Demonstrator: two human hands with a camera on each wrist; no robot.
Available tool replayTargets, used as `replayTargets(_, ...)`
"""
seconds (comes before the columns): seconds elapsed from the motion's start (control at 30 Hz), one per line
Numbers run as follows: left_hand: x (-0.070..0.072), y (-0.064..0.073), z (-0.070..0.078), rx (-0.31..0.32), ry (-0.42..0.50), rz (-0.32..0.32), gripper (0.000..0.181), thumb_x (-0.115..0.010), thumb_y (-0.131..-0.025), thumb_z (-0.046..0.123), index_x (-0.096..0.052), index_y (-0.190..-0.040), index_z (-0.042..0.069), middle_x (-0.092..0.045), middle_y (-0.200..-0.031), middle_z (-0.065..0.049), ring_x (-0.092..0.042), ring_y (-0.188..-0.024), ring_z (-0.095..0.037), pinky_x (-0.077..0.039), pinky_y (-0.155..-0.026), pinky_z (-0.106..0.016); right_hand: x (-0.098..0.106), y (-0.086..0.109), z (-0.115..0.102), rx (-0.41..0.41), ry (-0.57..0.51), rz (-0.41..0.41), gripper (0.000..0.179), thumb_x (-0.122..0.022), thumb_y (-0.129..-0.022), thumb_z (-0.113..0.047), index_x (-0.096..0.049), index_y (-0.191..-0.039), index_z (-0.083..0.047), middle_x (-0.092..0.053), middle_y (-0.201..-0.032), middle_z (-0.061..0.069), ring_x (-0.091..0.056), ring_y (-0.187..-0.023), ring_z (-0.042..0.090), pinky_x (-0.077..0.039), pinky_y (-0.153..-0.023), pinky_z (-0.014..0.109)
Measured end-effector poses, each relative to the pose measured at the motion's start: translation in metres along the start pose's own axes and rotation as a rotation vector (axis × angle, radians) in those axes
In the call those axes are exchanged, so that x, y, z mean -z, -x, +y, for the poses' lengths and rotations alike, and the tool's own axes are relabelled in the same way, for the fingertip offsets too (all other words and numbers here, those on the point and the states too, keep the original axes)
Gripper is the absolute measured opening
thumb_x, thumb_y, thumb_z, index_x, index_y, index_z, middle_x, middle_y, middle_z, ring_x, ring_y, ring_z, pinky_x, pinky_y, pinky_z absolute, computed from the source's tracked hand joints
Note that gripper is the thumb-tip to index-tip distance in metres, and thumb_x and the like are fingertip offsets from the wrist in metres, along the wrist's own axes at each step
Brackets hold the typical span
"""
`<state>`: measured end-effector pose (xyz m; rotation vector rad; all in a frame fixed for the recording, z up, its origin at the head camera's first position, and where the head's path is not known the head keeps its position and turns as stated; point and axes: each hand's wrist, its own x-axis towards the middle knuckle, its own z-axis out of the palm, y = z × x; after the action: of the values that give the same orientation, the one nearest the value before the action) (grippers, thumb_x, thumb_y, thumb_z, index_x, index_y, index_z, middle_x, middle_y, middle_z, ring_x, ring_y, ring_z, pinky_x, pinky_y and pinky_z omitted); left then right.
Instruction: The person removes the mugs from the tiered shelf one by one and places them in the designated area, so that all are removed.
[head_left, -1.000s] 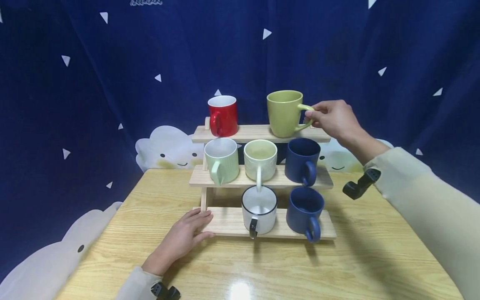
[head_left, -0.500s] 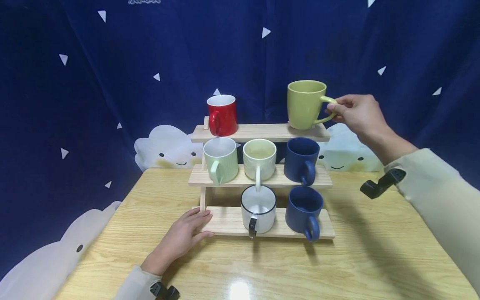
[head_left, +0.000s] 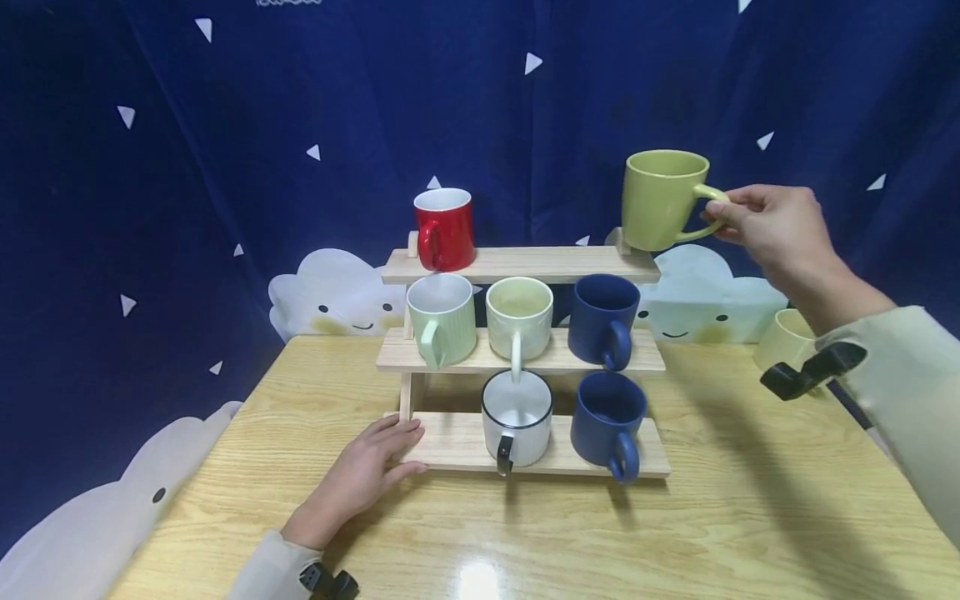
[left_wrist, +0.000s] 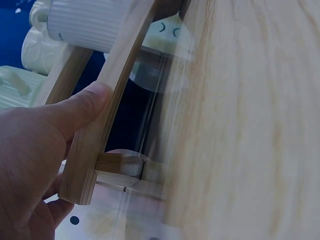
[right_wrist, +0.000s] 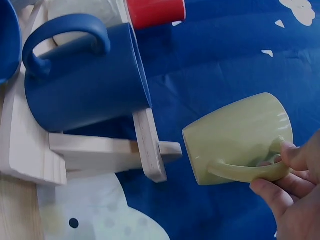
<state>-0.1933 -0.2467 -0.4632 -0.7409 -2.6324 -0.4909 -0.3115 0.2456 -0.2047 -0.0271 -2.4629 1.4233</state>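
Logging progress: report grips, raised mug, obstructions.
Right grip holding yellow-green mug. Left grip on lowest shelf. Mug airborne, near upright; only rack looks close.

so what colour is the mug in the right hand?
The mug is plain yellow-green, inside and out; the head view shows it best.

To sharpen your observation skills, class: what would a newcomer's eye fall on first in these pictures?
Probably the yellow-green mug, held by its handle in the right hand near the right end of the top shelf. Next might come the red mug, on that shelf's left. Then the left hand, gripping the lower left of the rack.
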Motion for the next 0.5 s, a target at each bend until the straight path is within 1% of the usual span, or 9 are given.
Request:
replayTargets(0.03,0.0,0.0,0.0,-0.001,0.0,0.002,0.057,-0.073,-0.084,0.045,-0.066,-0.127,0.009,-0.061,-0.133,-0.007,-0.051,-0.126,-0.036,-0.041,-0.106,-0.051,0.003,0.0,0.002,-0.001,-0.008,0.004,0.044,-0.064,-0.093,-0.035,-0.062,-0.124,-0.004,-0.068,-0.092,-0.013,-0.063,-0.085,0.003,-0.052,-0.094,0.024)
replayTargets(0.1,0.0,0.0,0.0,-0.005,-0.002,0.007,0.057,-0.073,-0.083,0.044,-0.066,-0.127,0.009,-0.061,-0.133,-0.007,-0.051,-0.126,-0.036,-0.041,-0.106,-0.051,0.009,0.0,0.005,-0.002,-0.04,0.013,0.04,-0.066,-0.093,-0.034,-0.063,-0.121,-0.006,-0.068,-0.088,-0.015,-0.064,-0.082,0.0,-0.053,-0.088,0.018)
replayTargets(0.2,0.0,0.001,0.0,-0.008,-0.006,0.01,0.057,-0.074,-0.083,0.044,-0.066,-0.127,0.009,-0.061,-0.133,-0.006,-0.052,-0.125,-0.036,-0.042,-0.106,-0.05,0.017,-0.001,0.011,-0.01,-0.082,0.03,0.03,-0.068,-0.092,-0.031,-0.067,-0.113,-0.011,-0.067,-0.085,-0.017,-0.064,-0.079,-0.001,-0.054,-0.083,0.015)
replayTargets(0.23,0.001,0.001,0.0,-0.008,-0.005,0.01,0.057,-0.074,-0.083,0.044,-0.066,-0.127,0.009,-0.061,-0.133,-0.006,-0.052,-0.125,-0.036,-0.042,-0.106,-0.051,0.02,-0.001,0.014,-0.013,-0.095,0.035,0.026,-0.069,-0.092,-0.03,-0.068,-0.111,-0.013,-0.067,-0.084,-0.017,-0.064,-0.078,-0.001,-0.054,-0.081,0.014)
replayTargets(0.27,0.0,0.001,0.0,-0.007,-0.003,0.01,0.057,-0.074,-0.083,0.044,-0.066,-0.127,0.009,-0.061,-0.133,-0.006,-0.052,-0.125,-0.036,-0.042,-0.106,-0.05,0.022,-0.002,0.015,-0.013,-0.1,0.042,0.023,-0.069,-0.091,-0.03,-0.068,-0.109,-0.014,-0.067,-0.083,-0.017,-0.064,-0.076,-0.002,-0.054,-0.074,0.011)
replayTargets(0.3,0.001,0.001,0.0,-0.005,-0.001,0.009,0.056,-0.074,-0.083,0.044,-0.066,-0.127,0.009,-0.061,-0.133,-0.006,-0.052,-0.126,-0.036,-0.042,-0.106,-0.051,0.025,-0.002,0.018,-0.014,-0.103,0.05,0.021,-0.069,-0.091,-0.03,-0.069,-0.107,-0.015,-0.067,-0.081,-0.017,-0.064,-0.075,-0.002,-0.054,-0.07,0.01)
replayTargets(0.37,0.001,0.001,0.0,-0.003,0.004,0.007,0.056,-0.074,-0.083,0.044,-0.066,-0.127,0.009,-0.061,-0.133,-0.006,-0.051,-0.126,-0.036,-0.041,-0.106,-0.05,0.029,-0.002,0.022,-0.022,-0.108,0.06,0.017,-0.069,-0.091,-0.029,-0.07,-0.103,-0.018,-0.067,-0.079,-0.018,-0.064,-0.073,-0.003,-0.053,-0.067,0.009)
replayTargets(0.43,0.001,0.001,0.0,0.0,0.01,0.007,0.057,-0.074,-0.083,0.043,-0.066,-0.127,0.008,-0.061,-0.133,-0.006,-0.051,-0.126,-0.036,-0.041,-0.107,-0.05,0.033,-0.003,0.026,-0.036,-0.074,0.066,0.022,-0.068,-0.091,-0.032,-0.068,-0.107,-0.017,-0.066,-0.079,-0.019,-0.064,-0.072,-0.004,-0.054,-0.073,0.01)
replayTargets(0.5,0.001,0.001,0.0,0.002,0.012,0.006,0.057,-0.074,-0.083,0.043,-0.066,-0.127,0.009,-0.061,-0.133,-0.006,-0.051,-0.127,-0.036,-0.041,-0.107,-0.05,0.037,-0.003,0.032,-0.053,-0.04,0.074,0.032,-0.067,-0.092,-0.035,-0.067,-0.115,-0.014,-0.064,-0.081,-0.02,-0.063,-0.072,-0.005,-0.052,-0.089,0.018)
